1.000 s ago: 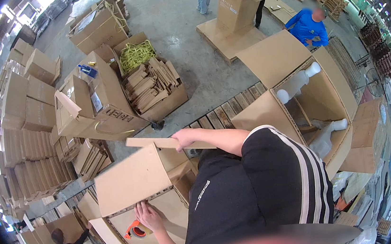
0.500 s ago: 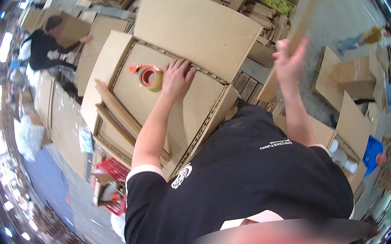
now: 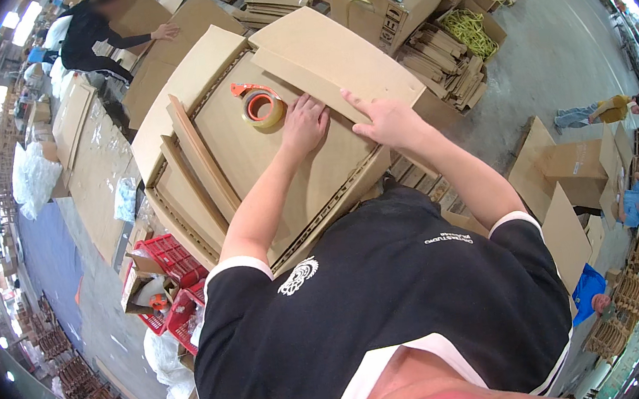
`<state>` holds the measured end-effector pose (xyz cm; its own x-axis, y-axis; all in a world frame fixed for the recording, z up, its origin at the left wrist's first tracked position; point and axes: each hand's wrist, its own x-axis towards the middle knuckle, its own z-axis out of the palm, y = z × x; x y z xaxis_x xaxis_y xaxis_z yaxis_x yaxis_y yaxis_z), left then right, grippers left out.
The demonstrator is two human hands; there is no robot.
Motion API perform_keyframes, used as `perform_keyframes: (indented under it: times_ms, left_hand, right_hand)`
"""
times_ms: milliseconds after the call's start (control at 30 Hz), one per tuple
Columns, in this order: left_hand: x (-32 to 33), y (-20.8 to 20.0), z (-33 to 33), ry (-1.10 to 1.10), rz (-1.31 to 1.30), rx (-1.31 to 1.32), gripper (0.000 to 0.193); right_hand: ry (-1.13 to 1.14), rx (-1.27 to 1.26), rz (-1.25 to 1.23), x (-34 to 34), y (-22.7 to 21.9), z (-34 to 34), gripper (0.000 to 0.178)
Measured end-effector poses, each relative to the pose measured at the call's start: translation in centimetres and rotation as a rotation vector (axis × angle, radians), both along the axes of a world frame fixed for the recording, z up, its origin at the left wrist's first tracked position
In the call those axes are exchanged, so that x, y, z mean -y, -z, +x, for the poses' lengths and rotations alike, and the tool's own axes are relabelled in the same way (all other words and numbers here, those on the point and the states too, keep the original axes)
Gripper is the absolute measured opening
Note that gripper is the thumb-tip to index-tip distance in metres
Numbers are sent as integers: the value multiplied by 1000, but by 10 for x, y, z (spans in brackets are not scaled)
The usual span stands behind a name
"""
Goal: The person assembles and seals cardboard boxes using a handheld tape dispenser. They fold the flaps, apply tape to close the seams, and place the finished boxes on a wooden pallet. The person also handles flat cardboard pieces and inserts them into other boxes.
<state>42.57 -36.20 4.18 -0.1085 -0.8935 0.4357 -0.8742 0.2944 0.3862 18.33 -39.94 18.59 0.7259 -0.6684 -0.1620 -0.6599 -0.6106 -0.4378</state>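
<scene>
A large cardboard box [image 3: 288, 195] stands in front of me with its flaps spread. My left hand [image 3: 306, 128] lies palm down on the flat inner cardboard, fingers stretched toward the box's right-hand edge. Beside it sits a tape dispenser [image 3: 261, 107] with a roll of tape and an orange-red frame. Along the right-hand edge runs a long cardboard strip [image 3: 306, 82], next to the wide flap [image 3: 350, 48]. My right hand [image 3: 391, 120] rests on the strip's near end, thumb and forefinger spread, its other fingers partly hidden. Two angled cardboard strips [image 3: 202, 161] lie at the box's left.
Red crates [image 3: 174, 258] stand on the floor at left. Stacked cardboard [image 3: 442, 66] and yellow strapping [image 3: 468, 32] lie beyond the box at right. A co-worker [image 3: 96, 36] handles cardboard at far left. An open carton [image 3: 573, 165] stands at right.
My right hand has come down and left from the air, where it had a long cardboard strip; the strip now lies along the box's edge. My left hand stays on the cardboard.
</scene>
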Motion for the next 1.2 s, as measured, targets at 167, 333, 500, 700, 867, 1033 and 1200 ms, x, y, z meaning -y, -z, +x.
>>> perform_keyframes:
  times_ms: [167,333,500,700,867,1033,1200]
  left_hand:
    - [1,10,0,-65,73,-13,31]
    - [-1,23,6,76,310,82,18]
    - [15,39,18,210,206,20,19]
    - [28,49,38,62,122,239,45]
    - [20,38,26,99,124,244,55]
    - [17,28,33,136,213,310,52]
    - [13,40,51,147,276,304,49]
  right_hand:
    - [71,-154,70,-31,-2,11,80]
    - [201,144,176,-39,12,29,76]
    - [94,124,229,-11,22,53,57]
    - [-57,206,314,59,78,50,70]
    - [-49,351,354,61,123,46,73]
    - [15,398,531,48,118,35,77]
    - [58,291,474,30,97,23,78]
